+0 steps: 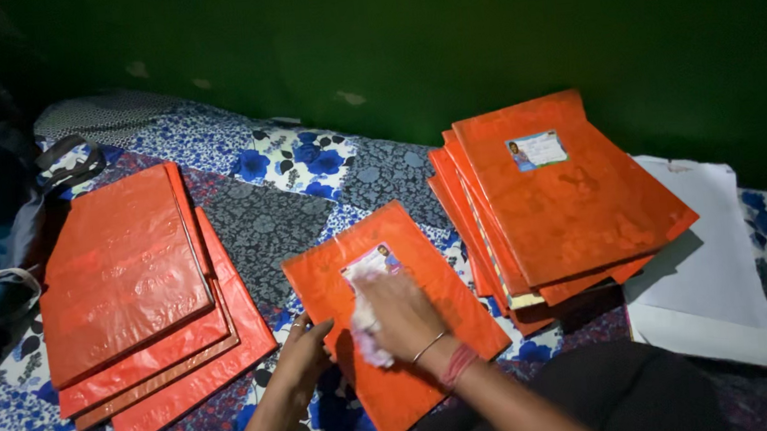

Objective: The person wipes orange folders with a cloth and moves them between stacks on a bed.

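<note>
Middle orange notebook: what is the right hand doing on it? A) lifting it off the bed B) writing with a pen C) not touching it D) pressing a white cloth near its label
D: the right hand presses a crumpled white cloth on the middle orange notebook, just below its label, while the left hand steadies the book's left edge.

Small rectangular pale label (371,264) on the middle orange book; blue-and-white one (536,150) atop the right stack.

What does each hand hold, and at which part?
The right hand presses a crumpled white cloth onto the orange notebook; the left hand steadies its left edge.
</note>
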